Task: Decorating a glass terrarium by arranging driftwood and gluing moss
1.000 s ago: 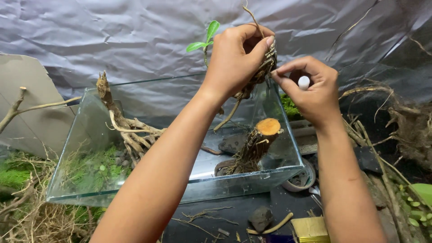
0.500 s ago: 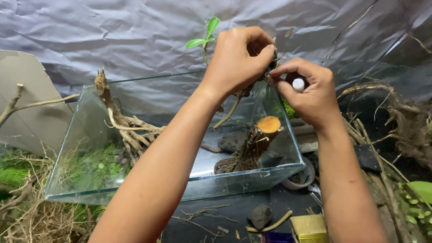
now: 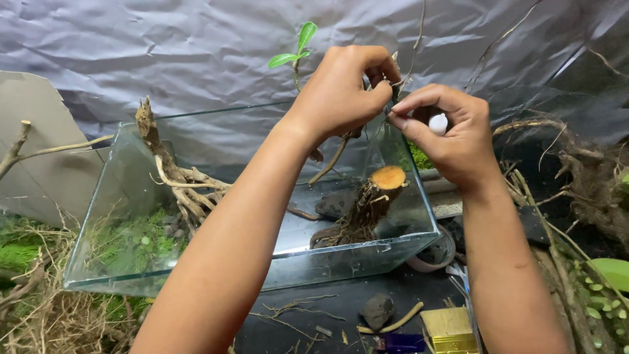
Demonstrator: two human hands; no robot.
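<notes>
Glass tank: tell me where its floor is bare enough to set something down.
The glass tank has bare floor in the middle, between the branching root at left and the cut stump at right. The right end is crowded by the stump and a dark stone; both hands work above it.

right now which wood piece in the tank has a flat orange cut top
The right stump, under the hands; its sawn top is orange. The left root ends in a ragged brown tip.

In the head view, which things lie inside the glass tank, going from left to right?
Tall driftwood root → green moss patch → flat dark stone → cut wood stump with orange top.
</notes>
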